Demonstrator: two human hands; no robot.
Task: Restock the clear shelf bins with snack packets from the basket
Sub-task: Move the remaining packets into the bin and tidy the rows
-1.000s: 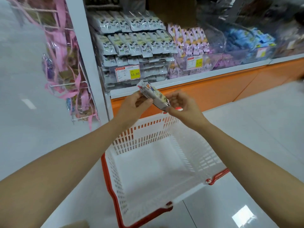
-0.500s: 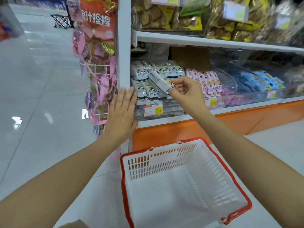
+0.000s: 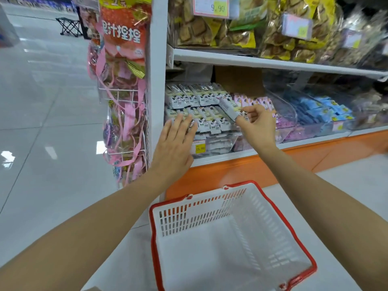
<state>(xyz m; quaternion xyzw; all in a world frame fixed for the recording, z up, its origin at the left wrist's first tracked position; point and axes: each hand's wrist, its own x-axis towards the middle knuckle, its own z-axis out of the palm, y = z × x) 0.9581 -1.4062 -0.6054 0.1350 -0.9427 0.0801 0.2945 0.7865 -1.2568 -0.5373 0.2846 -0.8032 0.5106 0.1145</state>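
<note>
1. Nearest: a white basket [image 3: 199,215] with a red rim sits on the pale floor, just below the shelf front.
2. Both forearms reach over the basket toward the lower shelf [image 3: 231,157], which has an orange base under it.
3. Left hand [image 3: 174,143]: flat, palm down, fingers [image 3: 178,124] straight and slightly spread, holding nothing. The tips lie at the front row of packets; whether they touch cannot be told.
4. Right hand [image 3: 257,127]: thumb and fingers [image 3: 249,111] pinched on the near end of one snack packet [image 3: 228,106]. The packet is tilted, its far end over the right side of the stack.
5. Stack of matching cow-print packets [image 3: 199,97], in neat rows, fills the leftmost clear bin [image 3: 218,143]. A yellow price label [image 3: 199,147] on the bin's front reads 15.80.
6. Right of it: a bin of pink packets [image 3: 262,100], then one of blue packets [image 3: 321,108].
7. Left of the shelf post: a wire rack [image 3: 126,114] hung with pink-ribboned bags.
8. Upper shelf: large bags of brown snacks [image 3: 197,28] and a 9.90 tag [image 3: 212,7].
9. Far left, across the aisle floor: a folding stool [image 3: 69,26].
</note>
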